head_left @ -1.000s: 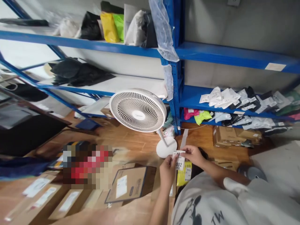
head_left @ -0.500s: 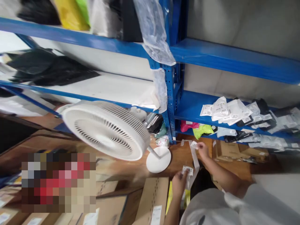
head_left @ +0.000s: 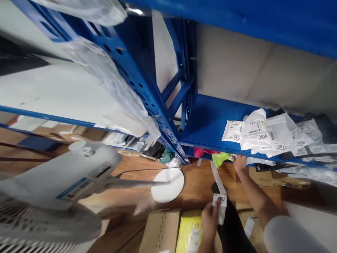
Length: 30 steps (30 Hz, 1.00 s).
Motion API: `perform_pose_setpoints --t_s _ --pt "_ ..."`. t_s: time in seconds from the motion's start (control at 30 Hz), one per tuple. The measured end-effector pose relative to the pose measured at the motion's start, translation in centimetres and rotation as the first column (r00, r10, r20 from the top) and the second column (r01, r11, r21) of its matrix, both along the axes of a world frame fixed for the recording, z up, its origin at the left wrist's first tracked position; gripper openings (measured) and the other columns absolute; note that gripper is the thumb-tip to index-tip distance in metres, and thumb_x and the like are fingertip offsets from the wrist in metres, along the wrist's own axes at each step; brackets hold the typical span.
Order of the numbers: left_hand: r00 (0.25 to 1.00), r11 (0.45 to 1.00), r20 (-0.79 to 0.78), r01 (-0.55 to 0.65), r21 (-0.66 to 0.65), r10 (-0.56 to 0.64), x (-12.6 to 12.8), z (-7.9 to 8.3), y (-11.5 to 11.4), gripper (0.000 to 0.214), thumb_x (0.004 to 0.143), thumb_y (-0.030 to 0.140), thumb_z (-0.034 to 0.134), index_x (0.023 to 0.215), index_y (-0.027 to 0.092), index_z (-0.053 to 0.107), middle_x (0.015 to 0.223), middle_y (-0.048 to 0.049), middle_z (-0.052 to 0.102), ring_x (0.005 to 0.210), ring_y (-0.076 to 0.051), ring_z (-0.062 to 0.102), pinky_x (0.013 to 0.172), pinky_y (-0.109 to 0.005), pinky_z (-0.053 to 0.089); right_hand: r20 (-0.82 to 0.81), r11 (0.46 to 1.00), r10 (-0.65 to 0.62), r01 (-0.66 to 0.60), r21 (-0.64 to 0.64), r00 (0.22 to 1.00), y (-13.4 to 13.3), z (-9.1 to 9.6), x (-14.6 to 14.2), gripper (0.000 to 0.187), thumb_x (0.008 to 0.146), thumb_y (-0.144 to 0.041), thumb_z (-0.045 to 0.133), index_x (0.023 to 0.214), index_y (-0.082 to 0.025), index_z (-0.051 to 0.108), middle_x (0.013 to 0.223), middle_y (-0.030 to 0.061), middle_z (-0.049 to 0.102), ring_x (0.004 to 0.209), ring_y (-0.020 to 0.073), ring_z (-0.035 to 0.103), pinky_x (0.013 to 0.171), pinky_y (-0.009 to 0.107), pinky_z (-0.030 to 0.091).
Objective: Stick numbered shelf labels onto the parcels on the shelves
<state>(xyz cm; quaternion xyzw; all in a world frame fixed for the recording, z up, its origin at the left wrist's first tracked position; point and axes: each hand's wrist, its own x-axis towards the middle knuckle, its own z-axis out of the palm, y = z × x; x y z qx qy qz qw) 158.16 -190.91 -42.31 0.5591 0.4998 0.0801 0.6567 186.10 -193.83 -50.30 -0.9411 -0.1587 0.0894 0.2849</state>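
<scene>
My left hand (head_left: 210, 218) pinches a strip of white labels (head_left: 219, 200); the printed label by my thumb reads in part "002". The strip's long pale tail hangs toward the floor. My right hand (head_left: 240, 163) reaches to the lower blue shelf, beside a lime-green plastic package (head_left: 220, 159). Its fingertips are close to a small white-and-dark patch there, and I cannot make out what they hold. A pink package (head_left: 202, 151) lies left of the green one. On the shelf above, white packages (head_left: 256, 131) carry number labels such as 3022, 3018 and 3015.
A blue perforated rack post (head_left: 147, 95) with plastic wrap rises left of the shelf. A white fan (head_left: 86, 175) stands at left on a round base (head_left: 168, 185), its cord on the wooden floor. A carton (head_left: 160, 230) and yellow package (head_left: 189, 232) lie at the bottom.
The view has moved closer to the right-hand shelves. My right hand has gone from the label strip's end to the lower shelf by the green package. My left hand still holds the strip.
</scene>
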Motion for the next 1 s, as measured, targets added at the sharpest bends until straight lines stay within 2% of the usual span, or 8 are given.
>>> perform_pose_setpoints --t_s 0.13,0.2,0.3,0.43,0.57,0.77,0.87,1.0 --pt "0.989 0.99 0.058 -0.137 0.047 0.134 2.5 0.1 1.9 0.07 0.069 0.083 0.054 0.076 0.016 0.071 0.073 -0.0112 0.073 0.07 -0.026 0.067 0.064 -0.032 0.051 0.024 0.993 0.108 -0.109 0.047 0.994 -1.2 1.6 -0.9 0.015 0.085 -0.023 0.065 0.094 -0.013 0.071 0.105 0.0198 0.068 0.117 0.0356 0.051 0.109 0.055 0.03" --pt "0.979 0.981 0.11 -0.182 0.069 0.174 3.9 0.2 2.9 0.068 0.073 0.08 0.053 0.082 0.015 0.072 0.073 -0.0115 0.072 0.067 -0.025 0.066 0.062 -0.033 0.052 0.033 0.979 0.177 -0.179 0.093 0.984 -1.8 2.7 -2.9 0.025 0.087 -0.035 0.063 0.103 -0.018 0.071 0.115 0.0169 0.067 0.121 0.0338 0.05 0.11 0.052 0.033" --pt "0.962 0.968 0.187 -0.223 0.113 0.2 5.4 -0.2 4.0 0.061 0.076 0.073 0.055 0.077 0.015 0.072 0.079 -0.0136 0.071 0.077 -0.026 0.067 0.073 -0.037 0.054 -0.113 0.902 0.361 -0.316 0.293 0.926 -2.4 3.9 -7.4 0.036 0.084 -0.051 0.064 0.106 -0.023 0.071 0.11 0.0089 0.07 0.102 0.0253 0.063 0.09 0.039 0.052" --pt "0.942 0.956 0.226 -0.275 0.1 0.248 5.7 -1.8 4.5 0.049 0.076 0.063 0.062 0.08 0.015 0.074 0.096 -0.0149 0.072 0.096 -0.027 0.066 0.089 -0.037 0.051 -0.393 0.817 0.441 -0.179 0.548 0.807 -1.7 3.7 -12.2 0.042 0.082 -0.06 0.064 0.091 -0.019 0.068 0.083 0.0072 0.07 0.074 0.0209 0.066 0.067 0.033 0.055" --pt "0.916 0.927 0.174 -0.373 0.043 0.361 4.3 -3.1 4.0 0.049 0.074 0.065 0.061 0.075 0.016 0.068 0.07 -0.0082 0.069 0.066 -0.021 0.063 0.064 -0.033 0.052 -0.415 0.815 0.443 -0.164 0.556 0.794 0.7 2.8 -13.9 0.046 0.079 -0.063 0.065 0.097 -0.021 0.064 0.084 0.0078 0.071 0.074 0.0223 0.067 0.068 0.035 0.055" --pt "0.851 0.851 0.045 -0.525 0.023 0.523 1.3 -4.4 4.0 0.057 0.071 0.076 0.056 0.057 0.022 0.044 0.051 0.0022 0.05 0.05 -0.012 0.044 0.05 -0.026 0.039 -0.35 0.798 0.531 -0.318 0.511 0.772 4.4 2.5 -15.9 0.04 0.081 -0.061 0.066 0.079 -0.021 0.069 0.076 0.0066 0.07 0.066 0.0228 0.064 0.062 0.037 0.054" --pt "0.852 0.852 0.027 -0.523 -0.03 0.524 -0.3 -4.9 3.4 0.059 0.07 0.077 0.055 0.054 0.023 0.038 0.048 0.0048 0.042 0.049 -0.011 0.039 0.049 -0.025 0.036 -0.266 0.834 0.49 -0.358 0.421 0.83 6.7 2.4 -13.9 0.037 0.089 -0.054 0.062 0.086 -0.018 0.07 0.087 0.0064 0.071 0.079 0.0225 0.066 0.074 0.039 0.056" --pt "0.876 0.869 -0.002 -0.478 -0.129 0.482 -3.2 -5.0 0.4 0.064 0.065 0.08 0.061 0.053 0.024 0.031 0.052 0.0062 0.034 0.054 -0.011 0.033 0.052 -0.025 0.035 -0.103 0.935 0.326 -0.304 0.184 0.94 10.2 1.5 -8.2 0.034 0.096 -0.039 0.059 0.12 -0.015 0.06 0.12 0.0087 0.063 0.103 0.0223 0.063 0.089 0.043 0.055"
